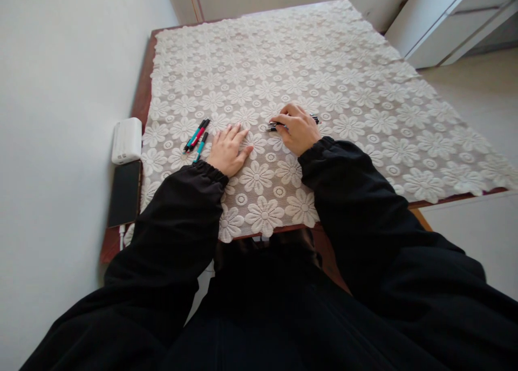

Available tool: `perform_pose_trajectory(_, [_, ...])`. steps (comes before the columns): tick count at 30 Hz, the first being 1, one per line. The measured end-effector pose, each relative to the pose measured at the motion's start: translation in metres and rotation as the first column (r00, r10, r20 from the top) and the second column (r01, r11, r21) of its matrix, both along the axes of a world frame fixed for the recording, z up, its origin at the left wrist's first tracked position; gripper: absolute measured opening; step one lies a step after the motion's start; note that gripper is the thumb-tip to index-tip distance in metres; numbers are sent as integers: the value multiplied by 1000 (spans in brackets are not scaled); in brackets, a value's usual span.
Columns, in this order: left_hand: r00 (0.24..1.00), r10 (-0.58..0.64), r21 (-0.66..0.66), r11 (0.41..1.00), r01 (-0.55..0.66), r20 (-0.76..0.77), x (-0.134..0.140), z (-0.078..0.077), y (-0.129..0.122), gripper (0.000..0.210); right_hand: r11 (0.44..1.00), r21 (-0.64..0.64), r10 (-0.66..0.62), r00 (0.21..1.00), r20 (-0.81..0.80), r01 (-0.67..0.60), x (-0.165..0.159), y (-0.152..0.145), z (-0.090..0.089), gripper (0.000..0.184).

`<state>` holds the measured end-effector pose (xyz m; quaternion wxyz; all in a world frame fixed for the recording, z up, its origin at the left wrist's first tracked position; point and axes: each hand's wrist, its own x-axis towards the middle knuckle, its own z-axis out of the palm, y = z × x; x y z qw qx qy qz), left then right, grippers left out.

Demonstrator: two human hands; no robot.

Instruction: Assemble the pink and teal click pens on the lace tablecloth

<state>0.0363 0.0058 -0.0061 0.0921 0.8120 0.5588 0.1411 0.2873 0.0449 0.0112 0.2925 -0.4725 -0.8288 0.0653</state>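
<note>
Right hand [298, 129]: fingers curled down over a bundle of dark pens [275, 126], fingertips pressed on them, the pens' ends sticking out left of the fingers and a bit showing on the right side of the hand (exact count of pens not readable). Pens lie on the lace tablecloth [348, 79], near the middle of the table's near half, just in front of the person

Left hand [229, 148]: flat on the cloth, palm down, fingers straight and slightly spread, holding nothing, close beside the right hand but not touching it

Left of the left hand, near but apart: three loose pens [197, 136], two teal and one red, lying diagonally on the cloth, two side by side and touching, the third just below them

Further left, at the table edge [141, 90] by the wall: a white power bank [127, 140], and a black phone [125, 193] just below it, a white cable at the phone's near end

Both arms in black sleeves
</note>
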Motion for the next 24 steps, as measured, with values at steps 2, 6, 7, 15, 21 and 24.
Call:
perform_pose_trajectory(2, [1000,7,-18,1000,-7,-19,2,5,-3,57,999,13,-36,998,53,35,4,6,-5,33])
perform_pose_trajectory(6, [999,15,-26,1000,-16,-32,4,9,-4,57,997,-18,-69,993,101,71,13,14,-12,29])
perform_pose_trajectory(7, [1000,14,-19,1000,-14,-25,4,8,-4,56,997,-30,-71,992,109,74,15,16,-13,29])
perform_pose_trajectory(15, [990,-31,72,997,22,138,-2,-9,3,51,996,-75,-46,993,111,55,16,20,-14,27])
perform_pose_trajectory(21, [986,-31,62,998,21,163,0,-4,1,46,997,-80,-4,994,110,13,15,18,-13,30])
perform_pose_trajectory(24, [986,-34,57,998,25,162,1,1,-1,42,996,-92,-2,994,114,13,13,16,-12,31])
